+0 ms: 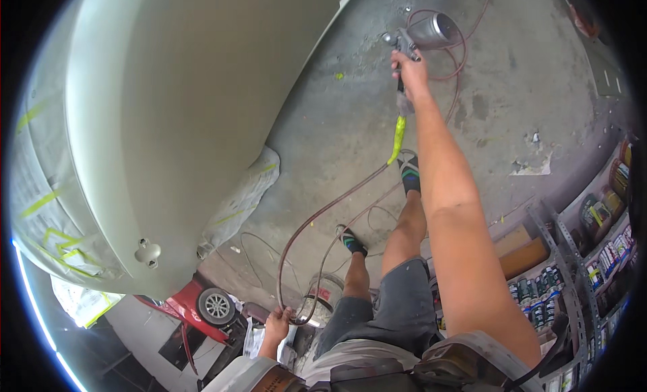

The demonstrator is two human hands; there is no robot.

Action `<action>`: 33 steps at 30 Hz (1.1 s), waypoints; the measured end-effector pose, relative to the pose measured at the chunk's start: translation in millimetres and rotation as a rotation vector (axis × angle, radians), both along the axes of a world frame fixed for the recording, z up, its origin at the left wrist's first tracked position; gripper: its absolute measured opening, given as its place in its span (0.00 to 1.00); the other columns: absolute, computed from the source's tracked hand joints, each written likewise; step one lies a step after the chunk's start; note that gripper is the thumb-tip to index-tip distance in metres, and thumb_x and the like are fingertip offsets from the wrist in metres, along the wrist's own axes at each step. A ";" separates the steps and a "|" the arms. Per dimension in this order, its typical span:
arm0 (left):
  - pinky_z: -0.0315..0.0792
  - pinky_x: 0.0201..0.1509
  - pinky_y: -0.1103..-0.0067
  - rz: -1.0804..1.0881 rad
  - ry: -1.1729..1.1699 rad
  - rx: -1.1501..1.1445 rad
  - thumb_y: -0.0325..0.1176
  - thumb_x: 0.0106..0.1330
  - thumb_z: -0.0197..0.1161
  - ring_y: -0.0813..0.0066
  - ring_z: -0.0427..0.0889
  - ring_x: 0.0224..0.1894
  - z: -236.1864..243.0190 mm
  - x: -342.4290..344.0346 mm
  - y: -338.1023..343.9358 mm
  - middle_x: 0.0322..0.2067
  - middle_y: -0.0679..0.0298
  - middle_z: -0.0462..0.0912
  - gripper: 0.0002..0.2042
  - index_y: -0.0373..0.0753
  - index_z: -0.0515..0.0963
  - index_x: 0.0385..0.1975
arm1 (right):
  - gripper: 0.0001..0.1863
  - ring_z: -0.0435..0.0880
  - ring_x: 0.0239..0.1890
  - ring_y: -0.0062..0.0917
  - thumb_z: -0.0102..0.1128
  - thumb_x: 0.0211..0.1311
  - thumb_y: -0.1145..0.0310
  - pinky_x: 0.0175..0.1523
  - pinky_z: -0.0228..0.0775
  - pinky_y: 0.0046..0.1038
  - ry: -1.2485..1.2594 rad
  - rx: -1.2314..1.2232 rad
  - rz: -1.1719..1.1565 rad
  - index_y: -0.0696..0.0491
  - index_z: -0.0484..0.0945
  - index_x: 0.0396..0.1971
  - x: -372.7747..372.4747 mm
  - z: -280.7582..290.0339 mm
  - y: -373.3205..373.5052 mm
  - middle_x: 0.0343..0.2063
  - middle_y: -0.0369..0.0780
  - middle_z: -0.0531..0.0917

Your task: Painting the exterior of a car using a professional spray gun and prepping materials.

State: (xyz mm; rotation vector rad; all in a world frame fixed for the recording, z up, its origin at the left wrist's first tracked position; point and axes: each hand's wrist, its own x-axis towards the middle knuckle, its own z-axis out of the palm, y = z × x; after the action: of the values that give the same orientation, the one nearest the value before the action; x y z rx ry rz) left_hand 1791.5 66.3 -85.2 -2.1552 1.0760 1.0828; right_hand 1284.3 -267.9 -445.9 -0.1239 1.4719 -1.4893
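My right hand (409,70) is stretched out ahead and shut on the grip of a metal spray gun (411,38) with a shiny cup, held over the concrete floor to the right of a pale beige car body panel (182,116). A reddish air hose (323,213) with a yellow-taped section runs from the gun down and back in loops. Low at my side, my left hand (278,322) grips a loop of that hose. My legs and dark shoes stand on the floor between the two hands.
Masking paper with yellow tape (47,210) covers parts of the car and its wheel area (242,200). A red car with a wheel (216,306) stands behind. Metal shelves with cans (573,271) line the right. Paper scraps (532,166) lie on the stained floor.
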 end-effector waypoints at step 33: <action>0.72 0.45 0.78 0.099 0.043 0.109 0.41 0.70 0.58 0.79 0.79 0.40 -43.9 14.7 -53.4 0.33 0.65 0.84 0.14 0.37 0.81 0.43 | 0.16 0.78 0.21 0.17 0.66 0.52 0.70 0.25 0.71 0.19 0.064 -0.151 -0.227 0.56 0.76 0.42 -14.5 -60.0 -23.7 0.24 0.35 0.82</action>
State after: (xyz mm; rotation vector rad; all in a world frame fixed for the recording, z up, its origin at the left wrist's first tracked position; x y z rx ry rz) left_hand 1806.3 12.9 -129.1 -2.1270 0.9150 1.2091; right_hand 1269.8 -291.6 -505.9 -0.0990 1.4610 -1.7953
